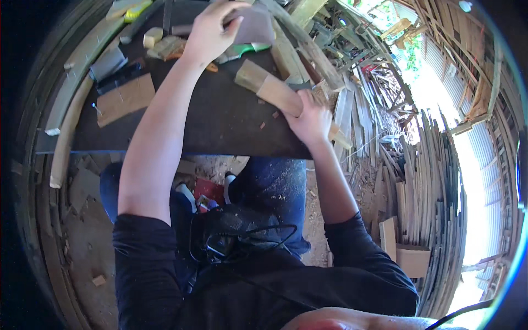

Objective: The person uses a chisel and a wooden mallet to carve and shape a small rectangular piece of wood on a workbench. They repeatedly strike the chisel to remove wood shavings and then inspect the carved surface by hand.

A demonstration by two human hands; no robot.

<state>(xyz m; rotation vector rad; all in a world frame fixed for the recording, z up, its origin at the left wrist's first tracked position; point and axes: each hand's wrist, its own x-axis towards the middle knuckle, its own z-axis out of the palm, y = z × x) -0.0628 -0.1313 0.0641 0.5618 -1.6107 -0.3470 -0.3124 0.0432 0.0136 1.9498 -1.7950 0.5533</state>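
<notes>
My left hand [212, 33] reaches to the far side of the dark tabletop [220, 118], thumb and fingers apart in a curve. It is at the edge of a brownish-grey sheet [256, 26], which looks like sandpaper. Whether the fingertips touch the sheet is hard to see. Partly under that sheet shows a green-handled tool [242, 51]. On the right, my right hand [311, 118] is closed round the near end of a wooden block [269, 88], which lies slanted over the table.
At the left lie a flat brown piece [126, 100] and long curved wood strips [82, 77] with nails. Small wood pieces [154, 37] lie at the back. Long timbers [305, 41] run along the right side. Stacked planks [429, 187] stand farther right.
</notes>
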